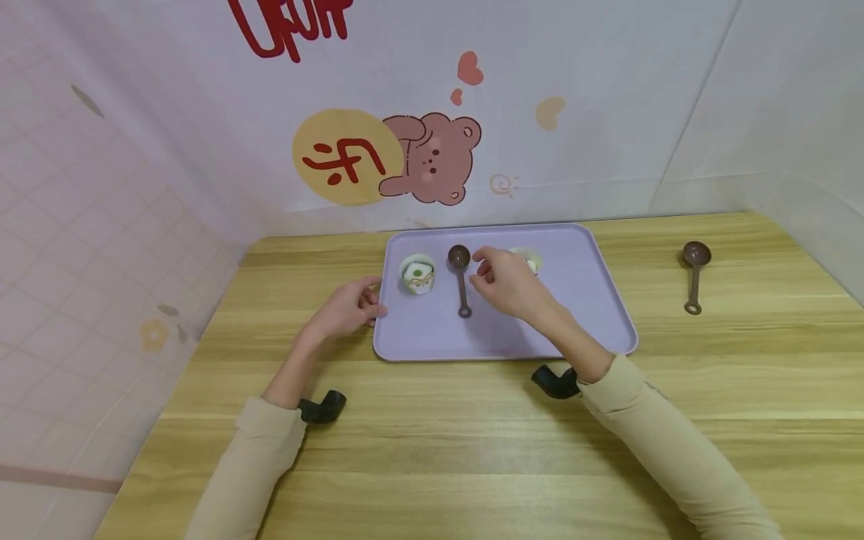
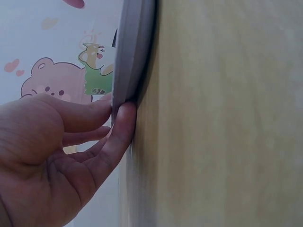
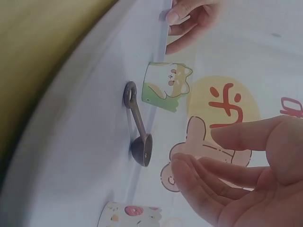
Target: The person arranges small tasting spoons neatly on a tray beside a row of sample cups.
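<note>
A lilac tray (image 1: 574, 300) lies on the wooden table. My left hand (image 1: 347, 307) pinches its left rim, thumb and fingertips meeting at the edge in the left wrist view. My right hand (image 1: 509, 281) hovers over the tray, its fingers loosely bent and holding nothing. Just left of it lies a brown measuring spoon (image 1: 462, 281), bowl toward the back. A paper cup with an animal print (image 1: 420, 283) stands in the tray's left part. Behind my right hand, partly hidden, is a second paper cup (image 1: 533, 256), its printed side (image 3: 130, 215) showing in the right wrist view.
Another brown measuring spoon (image 1: 694, 274) lies on the table right of the tray. Black curved pieces (image 1: 325, 409) sit by both wrists. A white printed sheet (image 1: 594, 150) rises behind the table (image 1: 432, 450).
</note>
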### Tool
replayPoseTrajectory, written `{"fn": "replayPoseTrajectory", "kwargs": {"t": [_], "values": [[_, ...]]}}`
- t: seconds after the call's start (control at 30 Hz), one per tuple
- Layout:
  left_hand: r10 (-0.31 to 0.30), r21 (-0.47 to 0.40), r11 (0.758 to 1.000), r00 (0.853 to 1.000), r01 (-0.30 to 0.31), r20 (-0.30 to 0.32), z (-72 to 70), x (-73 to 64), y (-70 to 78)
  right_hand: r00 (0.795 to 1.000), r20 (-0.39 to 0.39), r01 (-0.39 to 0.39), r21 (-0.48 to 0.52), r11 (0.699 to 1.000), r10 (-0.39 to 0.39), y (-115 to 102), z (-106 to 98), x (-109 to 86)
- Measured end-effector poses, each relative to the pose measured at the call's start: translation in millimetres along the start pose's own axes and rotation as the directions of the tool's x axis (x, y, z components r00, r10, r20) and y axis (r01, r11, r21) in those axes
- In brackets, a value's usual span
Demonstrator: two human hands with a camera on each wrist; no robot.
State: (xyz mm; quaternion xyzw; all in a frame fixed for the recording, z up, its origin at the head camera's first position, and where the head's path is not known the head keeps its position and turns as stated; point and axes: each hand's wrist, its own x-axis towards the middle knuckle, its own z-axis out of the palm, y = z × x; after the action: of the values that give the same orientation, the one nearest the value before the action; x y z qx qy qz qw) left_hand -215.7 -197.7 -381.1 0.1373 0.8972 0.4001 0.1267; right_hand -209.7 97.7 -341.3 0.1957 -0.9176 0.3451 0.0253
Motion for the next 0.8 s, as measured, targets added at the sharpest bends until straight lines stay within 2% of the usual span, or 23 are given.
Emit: {"fn": "replayPoseTrajectory", "kwargs": {"t": [0.4,0.8], "values": [[0.008,0.01,1.0,1.0,-0.009,0.007,-0.2,-0.2,-0.3,0.996,-0.057,0.066,0.051,0.997,-0.063,9,-9,-5.4],[0.012,0.016,1.0,1.0,-0.012,0.003,-0.1,-0.4,-0.5,0.993,-0.077,0.097,0.126,0.987,-0.087,16,-22,-16.2]]}}
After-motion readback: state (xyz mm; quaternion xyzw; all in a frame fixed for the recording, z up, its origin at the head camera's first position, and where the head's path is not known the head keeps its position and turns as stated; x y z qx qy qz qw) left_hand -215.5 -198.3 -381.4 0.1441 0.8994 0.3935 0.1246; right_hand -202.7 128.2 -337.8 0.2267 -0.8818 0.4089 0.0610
